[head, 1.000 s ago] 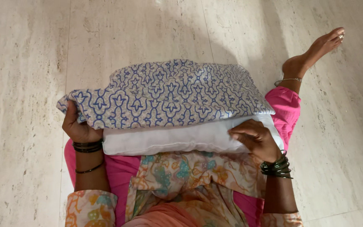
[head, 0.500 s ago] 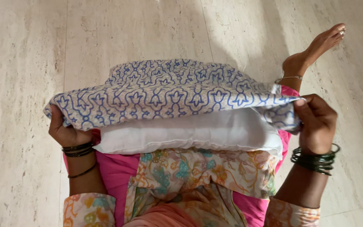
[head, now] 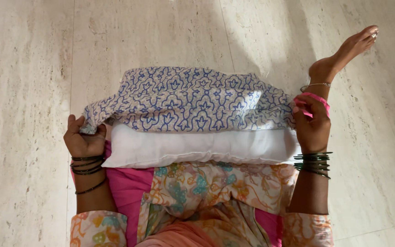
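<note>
Nearest, the person sits on the floor in a floral-printed tunic and bright pink trousers, with dark bangles on both wrists. Across the lap lies a plump white fabric pillow, long side running left to right. The left hand is at the pillow's left end, fingers curled closed around a bunched corner of a white cotton pillow cover printed with a blue lattice pattern. The right hand is at the pillow's right end, fingers folded in on the cover's other edge, pinching it against the pillow's corner. The cover is drawn over the far part of the pillow, rumpled, leaving the near strip of white bare. Beyond, a bare foot with a thin anklet stretches out to the right over the pale stone floor, where a patch of sunlight falls.
</note>
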